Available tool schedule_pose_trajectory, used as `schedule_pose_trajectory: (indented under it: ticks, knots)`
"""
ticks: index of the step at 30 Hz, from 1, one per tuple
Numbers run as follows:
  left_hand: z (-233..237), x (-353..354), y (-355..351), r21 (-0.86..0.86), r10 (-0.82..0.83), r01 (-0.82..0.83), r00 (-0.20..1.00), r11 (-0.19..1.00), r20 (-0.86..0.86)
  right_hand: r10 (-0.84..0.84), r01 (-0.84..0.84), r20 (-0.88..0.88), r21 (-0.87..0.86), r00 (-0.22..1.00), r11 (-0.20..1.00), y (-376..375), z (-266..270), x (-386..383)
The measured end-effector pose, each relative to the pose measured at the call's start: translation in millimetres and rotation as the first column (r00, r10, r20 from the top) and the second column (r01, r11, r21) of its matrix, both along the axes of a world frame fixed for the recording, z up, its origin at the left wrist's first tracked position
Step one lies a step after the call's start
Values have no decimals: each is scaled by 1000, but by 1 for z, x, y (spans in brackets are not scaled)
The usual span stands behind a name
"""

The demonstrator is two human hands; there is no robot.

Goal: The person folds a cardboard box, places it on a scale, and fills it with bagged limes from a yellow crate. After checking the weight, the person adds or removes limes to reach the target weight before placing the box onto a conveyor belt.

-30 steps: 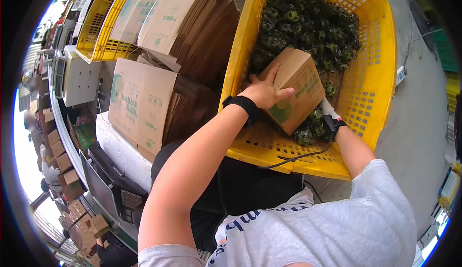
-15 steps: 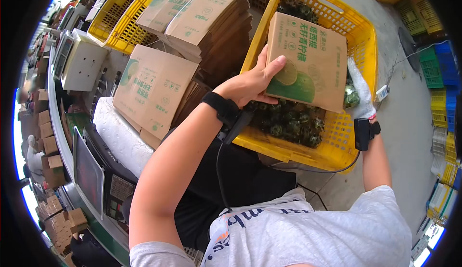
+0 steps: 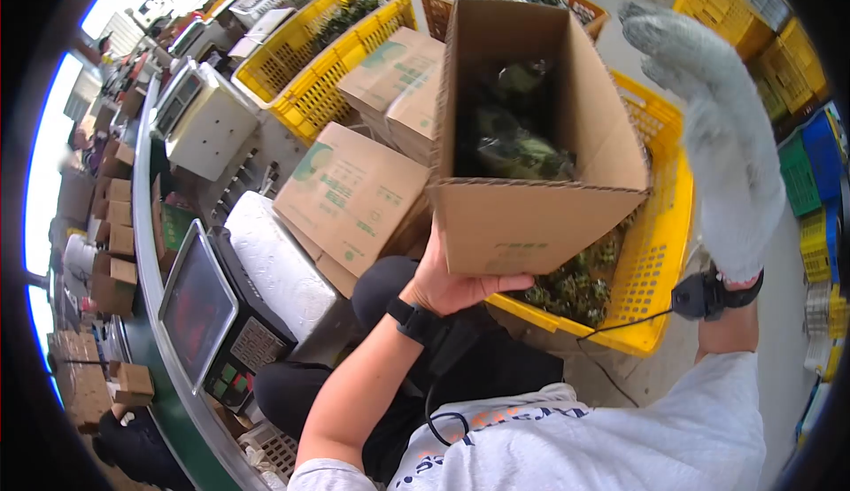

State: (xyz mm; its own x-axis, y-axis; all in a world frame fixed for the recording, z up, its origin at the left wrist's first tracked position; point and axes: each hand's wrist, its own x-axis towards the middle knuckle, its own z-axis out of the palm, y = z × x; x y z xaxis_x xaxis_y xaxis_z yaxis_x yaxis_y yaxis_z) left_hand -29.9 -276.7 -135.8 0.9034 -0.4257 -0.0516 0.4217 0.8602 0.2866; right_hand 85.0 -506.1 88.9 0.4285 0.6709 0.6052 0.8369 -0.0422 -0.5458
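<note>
My left hand [image 3: 456, 286] grips the bottom near corner of an upright brown cardboard box [image 3: 531, 216], held up over my lap. The box is open at the top and several dark green wrapped fruits [image 3: 518, 141] lie inside it. My right hand [image 3: 722, 137], in a grey-white glove, is raised beside the box's right side with fingers spread, holding nothing and apart from the box. Behind and below the box stands a yellow plastic crate [image 3: 660, 287] with more green fruits [image 3: 575, 287] in it.
Stacks of flat cardboard boxes [image 3: 354, 194] lie at the left of the crate. More yellow crates [image 3: 310, 75] stand behind them. A scale with a screen [image 3: 199, 305] and a white machine [image 3: 208, 119] sit on the left bench. Small boxes [image 3: 111, 261] pile at far left.
The box came up out of the yellow crate and turned upright, open top now facing me with fruits inside. My left hand shifted to its underside; my gloved right hand rose beside it.
</note>
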Motion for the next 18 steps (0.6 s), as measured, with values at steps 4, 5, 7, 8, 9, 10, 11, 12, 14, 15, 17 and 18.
schedule_pose_trajectory:
  ticks: [4, 5, 7, 8, 9, 10, 11, 12, 14, 15, 17, 18]
  knots:
    - [3, -39, 33, 128, 202, -216, 973, 968, 109, 49, -180, -446, -256, 894, 950, 47, 23, -38]
    - [19, -57, 40, 236, 295, -321, 945, 917, 138, 107, -224, -451, -216, 886, 950, 63, 28, -45]
    - [22, -90, 61, 2, 406, -413, 894, 911, 189, 224, -317, -457, -136, 861, 939, 93, 37, -59]
    - [16, -106, 75, -325, 386, -309, 899, 894, 206, 277, -341, -299, -191, 913, 920, 111, 45, -66]
    - [23, -131, 86, -42, 523, -525, 835, 850, 173, 328, -350, -131, -234, 936, 907, 130, 54, -74]
    - [29, -153, 93, 243, 652, -671, 740, 700, 167, 409, -387, 71, -212, 910, 897, 157, 53, -85]
    - [42, -170, 95, 324, 700, -709, 695, 627, 165, 450, -414, 290, -179, 845, 893, 185, 53, -96]
    - [48, -185, 97, 323, 732, -740, 659, 590, 174, 442, -438, 490, -132, 751, 889, 213, 53, -107]
    - [55, -215, 98, 262, 800, -814, 570, 519, 187, 497, -426, 737, -308, 458, 850, 258, 56, -137]
    - [59, -226, 97, 279, 843, -858, 493, 431, 216, 584, -465, 730, -404, 357, 788, 275, 57, -150]
    - [55, -246, 109, 187, 906, -926, 365, 328, 217, 719, -566, 671, -526, 182, 635, 313, 52, -162]
    - [53, -253, 113, 116, 935, -954, 293, 275, 198, 745, -473, 656, -622, 121, 624, 330, 56, -172]
